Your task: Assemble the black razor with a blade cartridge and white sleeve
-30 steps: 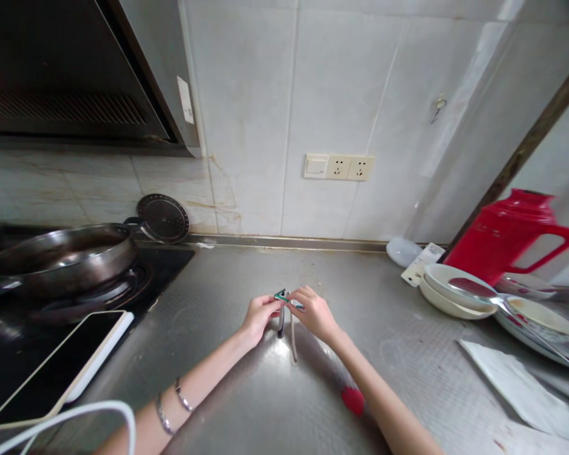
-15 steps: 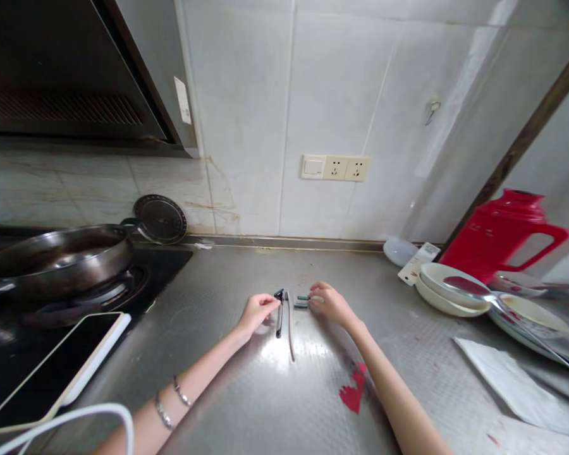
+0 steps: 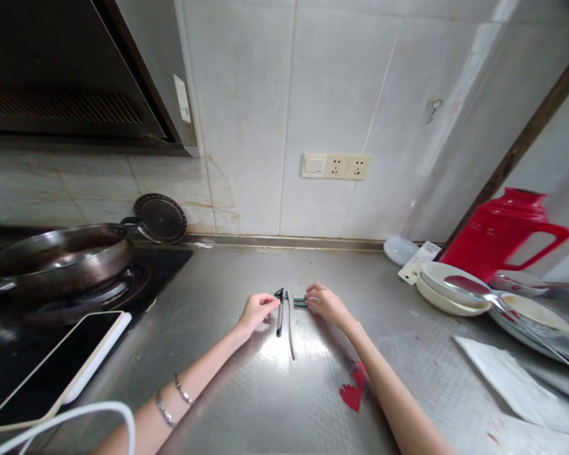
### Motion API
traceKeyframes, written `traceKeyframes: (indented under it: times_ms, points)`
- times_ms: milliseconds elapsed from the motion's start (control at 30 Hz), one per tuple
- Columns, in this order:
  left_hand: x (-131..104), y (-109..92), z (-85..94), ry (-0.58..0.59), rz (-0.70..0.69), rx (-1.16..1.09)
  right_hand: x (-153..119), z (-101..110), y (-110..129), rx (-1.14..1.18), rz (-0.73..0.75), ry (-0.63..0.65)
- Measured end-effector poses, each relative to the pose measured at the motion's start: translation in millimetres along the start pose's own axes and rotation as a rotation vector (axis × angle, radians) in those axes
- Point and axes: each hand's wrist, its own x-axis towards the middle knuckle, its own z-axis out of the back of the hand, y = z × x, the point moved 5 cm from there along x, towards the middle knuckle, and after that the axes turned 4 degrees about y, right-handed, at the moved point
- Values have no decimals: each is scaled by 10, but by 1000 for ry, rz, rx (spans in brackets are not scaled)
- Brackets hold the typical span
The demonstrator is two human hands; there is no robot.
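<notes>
On the metal counter, my left hand (image 3: 257, 311) is closed, thumb and fingertips together at the upper end of a black razor (image 3: 279, 319). The razor's dark head points toward the wall and its handle toward me. Just right of it lies a thin, slightly curved beige-grey stick (image 3: 291, 332) with a small dark piece at its top. My right hand (image 3: 327, 304) has bent fingers on two small dark green bars (image 3: 300, 305), side by side and pointing left. Their right ends are hidden under the fingertips, and their kind is too small to make out.
A red cut-out scrap (image 3: 353, 390) lies by my right forearm. To the left are a phone (image 3: 52, 370) with a white cable (image 3: 83, 409) and a pan (image 3: 61, 262) on the stove. Bowls (image 3: 450, 306), a red thermos (image 3: 497, 237) and a white cloth (image 3: 516, 382) are on the right.
The two green bars have come closer together under my right fingertips. My left hand, the razor and the stick have hardly moved.
</notes>
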Motion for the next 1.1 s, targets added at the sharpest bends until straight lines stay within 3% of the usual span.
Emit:
traceKeyframes:
  times_ms: [333,467,600,833,1100]
  points:
    - [-15,-9,2,-1,12,7,-15,11,-6,53,16,-41]
    - [18,-62,82,-27,-64,12,-10,116,59,9,-79,-103]
    - [54,-112,192,-81,-88,-20,-25,94,302,-78,-237,-60]
    - [54,-185,259,-101,-90,-60,-60,-326,941,-264,-264,154]
    - [70,-206,301,-88,-119,-67,81,-419,1063,-300,-324,223]
